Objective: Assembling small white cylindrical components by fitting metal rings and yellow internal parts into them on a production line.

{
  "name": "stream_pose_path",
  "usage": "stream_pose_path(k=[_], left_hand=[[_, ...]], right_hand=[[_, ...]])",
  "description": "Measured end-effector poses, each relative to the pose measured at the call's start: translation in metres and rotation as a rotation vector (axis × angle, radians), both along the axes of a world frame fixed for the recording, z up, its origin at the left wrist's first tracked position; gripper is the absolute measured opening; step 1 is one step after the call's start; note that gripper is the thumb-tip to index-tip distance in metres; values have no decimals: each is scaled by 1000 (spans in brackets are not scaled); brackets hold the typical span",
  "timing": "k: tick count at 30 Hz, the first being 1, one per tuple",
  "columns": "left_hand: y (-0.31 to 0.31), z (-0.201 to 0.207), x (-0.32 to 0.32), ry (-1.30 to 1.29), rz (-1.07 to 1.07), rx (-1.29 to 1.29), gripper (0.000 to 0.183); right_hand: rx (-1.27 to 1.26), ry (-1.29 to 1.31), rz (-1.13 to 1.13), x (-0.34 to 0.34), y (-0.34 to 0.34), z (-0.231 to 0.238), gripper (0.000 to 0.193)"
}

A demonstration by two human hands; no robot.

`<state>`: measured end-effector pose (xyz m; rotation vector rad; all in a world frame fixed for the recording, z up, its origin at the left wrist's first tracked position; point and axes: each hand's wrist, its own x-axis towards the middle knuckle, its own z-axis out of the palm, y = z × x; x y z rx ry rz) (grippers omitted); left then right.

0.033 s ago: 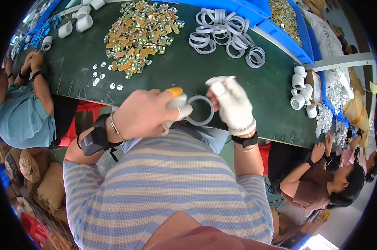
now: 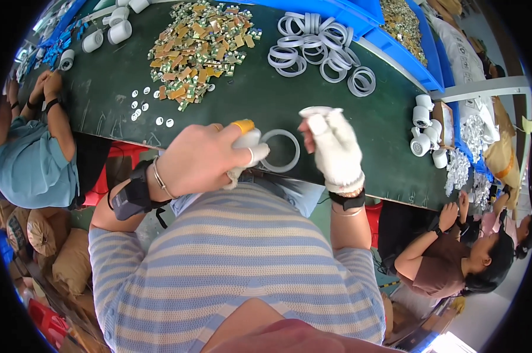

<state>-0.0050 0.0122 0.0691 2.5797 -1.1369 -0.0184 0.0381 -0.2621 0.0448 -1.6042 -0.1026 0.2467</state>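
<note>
While a white round part (image 2: 249, 139) is held in the L hand (image 2: 198, 157), w/ its fingers clamped on it, a pale ring (image 2: 296, 152) is seen just R of the fingertips, by the table's (image 2: 389, 138) near edge. The R hand (image 2: 336, 147), in a white glove, is kept apart from the ring; whether anything is pinched there can't be told. More rings (image 2: 336, 57) are piled far R, & small boards (image 2: 198, 53) far L.

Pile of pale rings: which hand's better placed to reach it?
Right, most likely. The right hand is nearer the pile of pale rings, below it in view. The left hand is farther off and holds a whitish round part. Whether the right holds anything is unclear.
</note>
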Motion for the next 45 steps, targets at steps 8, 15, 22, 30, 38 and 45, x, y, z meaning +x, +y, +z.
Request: stream_pose_path(k=[8, 15, 22, 30, 38, 45], left_hand=[[0, 2, 5, 142, 167, -18, 69], [5, 0, 9, 246, 146, -175, 58], [1, -8, 5, 74, 254, -150, 69], [-19, -37, 2, 890, 403, -1161, 64], [-30, -52, -11, 1240, 153, -1618, 108], [-32, -56, -14, 1126, 244, -1525, 115]], right_hand=[[-710, -885, 319, -21, 13, 31, 31], [-288, -672, 455, -5, -9, 1, 26], [-575, -801, 211, -13, 0, 13, 42], [-134, -479, 80, -28, 2, 15, 22], [219, 20, 292, -28, 12, 25, 23], [43, -25, 237, -30, 14, 34, 28]])
